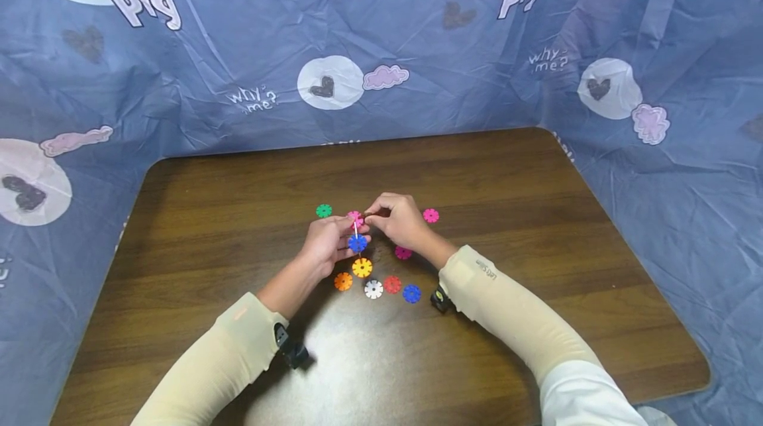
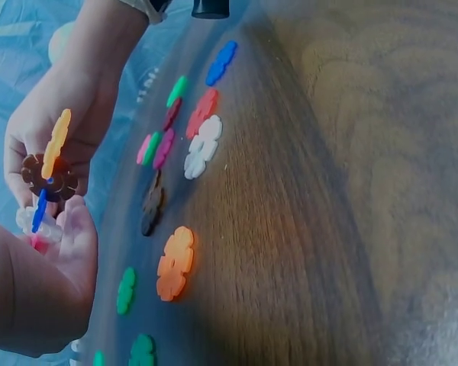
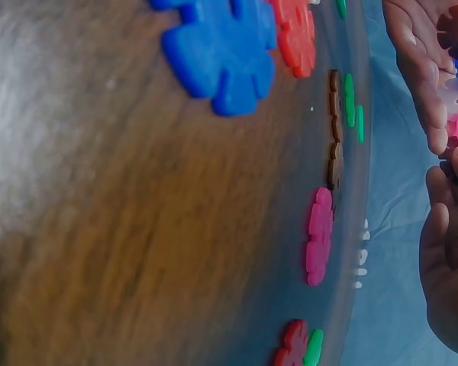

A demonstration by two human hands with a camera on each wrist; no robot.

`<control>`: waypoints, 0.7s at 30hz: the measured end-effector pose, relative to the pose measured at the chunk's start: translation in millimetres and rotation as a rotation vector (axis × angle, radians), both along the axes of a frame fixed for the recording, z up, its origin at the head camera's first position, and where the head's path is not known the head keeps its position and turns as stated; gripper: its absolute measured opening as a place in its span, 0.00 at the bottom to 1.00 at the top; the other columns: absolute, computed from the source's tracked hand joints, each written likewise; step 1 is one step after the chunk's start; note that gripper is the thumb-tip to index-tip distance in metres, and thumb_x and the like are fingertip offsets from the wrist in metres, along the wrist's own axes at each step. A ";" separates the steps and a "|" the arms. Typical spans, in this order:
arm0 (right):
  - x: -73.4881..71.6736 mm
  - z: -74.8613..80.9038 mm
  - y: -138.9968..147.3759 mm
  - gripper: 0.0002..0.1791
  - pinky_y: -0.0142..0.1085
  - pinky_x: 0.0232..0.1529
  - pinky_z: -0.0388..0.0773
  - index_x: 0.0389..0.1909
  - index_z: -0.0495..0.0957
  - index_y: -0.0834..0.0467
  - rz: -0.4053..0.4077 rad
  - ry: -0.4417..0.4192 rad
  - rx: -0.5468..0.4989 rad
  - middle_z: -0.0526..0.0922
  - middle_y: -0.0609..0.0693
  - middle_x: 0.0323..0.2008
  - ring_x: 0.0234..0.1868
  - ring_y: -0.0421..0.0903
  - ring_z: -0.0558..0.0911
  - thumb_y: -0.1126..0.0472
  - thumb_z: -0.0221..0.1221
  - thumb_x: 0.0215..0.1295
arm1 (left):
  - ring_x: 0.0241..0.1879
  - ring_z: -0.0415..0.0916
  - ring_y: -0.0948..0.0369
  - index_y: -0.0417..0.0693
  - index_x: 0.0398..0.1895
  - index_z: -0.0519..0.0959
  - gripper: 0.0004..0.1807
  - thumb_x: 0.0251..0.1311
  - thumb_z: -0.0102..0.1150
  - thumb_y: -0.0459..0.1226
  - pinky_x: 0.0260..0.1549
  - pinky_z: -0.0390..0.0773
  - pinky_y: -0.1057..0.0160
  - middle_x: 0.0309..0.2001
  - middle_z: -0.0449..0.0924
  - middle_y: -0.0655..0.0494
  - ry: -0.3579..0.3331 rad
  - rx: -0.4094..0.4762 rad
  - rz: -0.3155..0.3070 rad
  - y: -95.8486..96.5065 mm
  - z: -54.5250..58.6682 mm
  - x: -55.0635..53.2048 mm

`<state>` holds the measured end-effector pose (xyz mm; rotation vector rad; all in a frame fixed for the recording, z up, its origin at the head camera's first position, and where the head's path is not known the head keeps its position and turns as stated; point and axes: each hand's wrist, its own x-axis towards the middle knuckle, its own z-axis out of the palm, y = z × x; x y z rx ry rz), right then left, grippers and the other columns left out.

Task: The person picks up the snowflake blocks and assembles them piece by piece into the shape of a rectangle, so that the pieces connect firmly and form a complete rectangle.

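Note:
Both hands work on a chain of slotted snowflake discs held above the table. My left hand (image 1: 324, 242) holds the chain near its far end. From the near end it runs through a yellow disc (image 1: 361, 267), a brown disc (image 2: 32, 177), a blue disc (image 1: 357, 243), a white disc (image 3: 449, 97) and a pink disc (image 1: 355, 217). With thumb and fingertips my right hand (image 1: 403, 219) pinches a dark disc (image 3: 446, 171) right at the pink one. Its fingers cover most of that dark disc.
Loose discs lie around the hands: orange (image 1: 342, 281), white (image 1: 373, 289), red (image 1: 392, 284) and blue (image 1: 411, 293) in front, green (image 1: 324, 211) behind left, pink (image 1: 431, 215) behind right. More brown and green discs show in the wrist views. Patterned cloth (image 1: 417, 101) hangs behind the wooden table (image 1: 238, 214).

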<state>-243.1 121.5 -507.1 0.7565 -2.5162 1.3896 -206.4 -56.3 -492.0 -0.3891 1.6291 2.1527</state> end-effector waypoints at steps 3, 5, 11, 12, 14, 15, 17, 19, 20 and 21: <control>1.4 0.5 1.0 0.05 0.33 0.35 0.77 0.28 0.88 0.58 -0.001 0.000 0.007 0.86 0.47 0.29 0.32 0.41 0.81 0.70 0.73 0.55 | 0.33 0.87 0.58 0.36 0.52 0.74 0.12 0.76 0.48 0.36 0.32 0.85 0.63 0.37 0.88 0.49 0.003 -0.014 -0.017 -0.6 -0.7 0.3; 2.1 0.8 1.7 0.05 0.33 0.35 0.77 0.28 0.88 0.58 0.001 0.001 0.012 0.86 0.47 0.29 0.32 0.41 0.81 0.69 0.73 0.55 | 0.34 0.87 0.58 0.36 0.53 0.73 0.12 0.76 0.48 0.36 0.32 0.85 0.63 0.38 0.88 0.48 0.004 -0.021 -0.025 -1.0 -1.1 0.5; 3.8 1.4 3.1 0.03 0.32 0.33 0.77 0.29 0.88 0.58 0.018 0.018 0.023 0.85 0.47 0.29 0.31 0.40 0.80 0.67 0.73 0.57 | 0.35 0.87 0.58 0.35 0.54 0.73 0.13 0.76 0.49 0.35 0.33 0.85 0.62 0.42 0.88 0.45 0.021 -0.026 -0.036 -3.0 -3.1 -0.3; 4.2 1.4 3.1 0.03 0.31 0.33 0.77 0.29 0.87 0.59 0.022 0.022 0.027 0.85 0.47 0.29 0.30 0.39 0.79 0.67 0.72 0.57 | 0.35 0.87 0.58 0.35 0.54 0.73 0.13 0.75 0.49 0.35 0.33 0.85 0.62 0.42 0.88 0.45 0.025 -0.026 -0.037 -3.5 -3.8 -0.7; 4.5 0.7 2.8 0.03 0.30 0.32 0.77 0.29 0.87 0.59 0.027 0.031 0.035 0.84 0.46 0.29 0.30 0.39 0.79 0.68 0.72 0.58 | 0.35 0.87 0.59 0.34 0.54 0.74 0.13 0.75 0.50 0.35 0.33 0.85 0.63 0.41 0.88 0.46 0.028 -0.032 -0.038 -4.4 -4.4 -1.2; 4.8 0.5 2.4 0.03 0.30 0.31 0.77 0.29 0.87 0.59 0.030 0.036 0.038 0.84 0.46 0.29 0.29 0.38 0.79 0.68 0.71 0.57 | 0.35 0.87 0.59 0.34 0.54 0.74 0.13 0.75 0.50 0.36 0.32 0.85 0.63 0.41 0.88 0.47 0.027 -0.039 -0.036 -4.7 -4.2 -1.2; 5.2 0.2 1.3 0.04 0.29 0.31 0.78 0.28 0.86 0.59 0.035 0.044 0.041 0.83 0.46 0.29 0.29 0.38 0.78 0.69 0.71 0.57 | 0.34 0.86 0.60 0.34 0.55 0.75 0.14 0.75 0.51 0.36 0.29 0.83 0.65 0.39 0.88 0.49 0.028 -0.053 -0.035 -5.7 -4.5 -1.5; 5.4 -0.1 0.2 0.05 0.29 0.31 0.78 0.28 0.85 0.58 0.035 0.052 0.045 0.83 0.46 0.29 0.28 0.38 0.78 0.69 0.71 0.57 | 0.33 0.86 0.61 0.35 0.55 0.75 0.14 0.74 0.51 0.36 0.26 0.81 0.66 0.39 0.88 0.49 0.023 -0.068 -0.034 -6.2 -3.7 -1.4; 5.8 0.3 -0.3 0.05 0.29 0.31 0.78 0.28 0.85 0.58 0.036 0.054 0.044 0.82 0.46 0.29 0.28 0.38 0.78 0.69 0.71 0.57 | 0.32 0.85 0.61 0.35 0.55 0.75 0.14 0.74 0.51 0.37 0.25 0.80 0.66 0.39 0.88 0.49 0.022 -0.074 -0.033 -6.4 -3.4 -1.5; 5.9 0.2 -0.5 0.05 0.29 0.30 0.77 0.28 0.84 0.58 0.034 0.053 0.044 0.82 0.46 0.29 0.28 0.38 0.78 0.69 0.71 0.57 | 0.32 0.85 0.61 0.35 0.55 0.75 0.15 0.74 0.51 0.37 0.25 0.80 0.66 0.40 0.88 0.48 0.023 -0.074 -0.034 -6.6 -2.9 -1.5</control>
